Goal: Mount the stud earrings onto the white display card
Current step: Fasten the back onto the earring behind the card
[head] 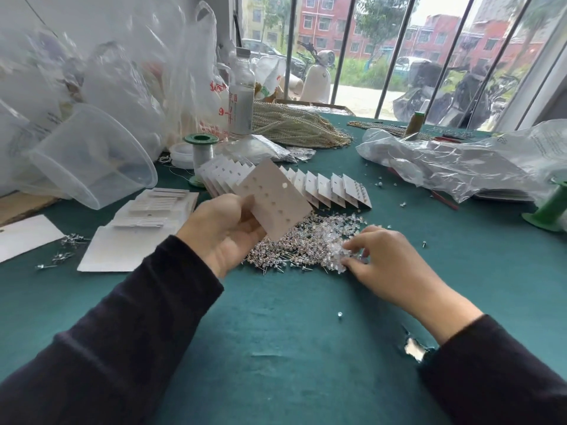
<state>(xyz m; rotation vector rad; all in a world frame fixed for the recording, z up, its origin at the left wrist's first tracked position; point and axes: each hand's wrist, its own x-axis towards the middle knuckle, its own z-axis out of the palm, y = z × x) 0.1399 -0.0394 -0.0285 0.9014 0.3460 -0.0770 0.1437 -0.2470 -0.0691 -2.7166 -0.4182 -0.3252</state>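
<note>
My left hand [224, 228] holds a white display card [274, 197] tilted above the table; the card shows rows of small holes and no earrings that I can see. Below it a pile of stud earrings [294, 246] with clear stones and thin metal posts lies on the green cloth. My right hand [389, 262] rests on the right end of that pile, its thumb and fingertips pinched into the studs. Whether a stud sits between the fingertips is hidden.
A fanned row of filled cards [334, 187] lies behind the pile. Stacks of blank cards [153, 210] sit at the left, beside a clear plastic tub [92, 154]. Plastic bags [454, 161], pearl strands [294, 124], spools [201, 151] and a bottle [242, 93] crowd the back. The cloth has a tear [414, 348].
</note>
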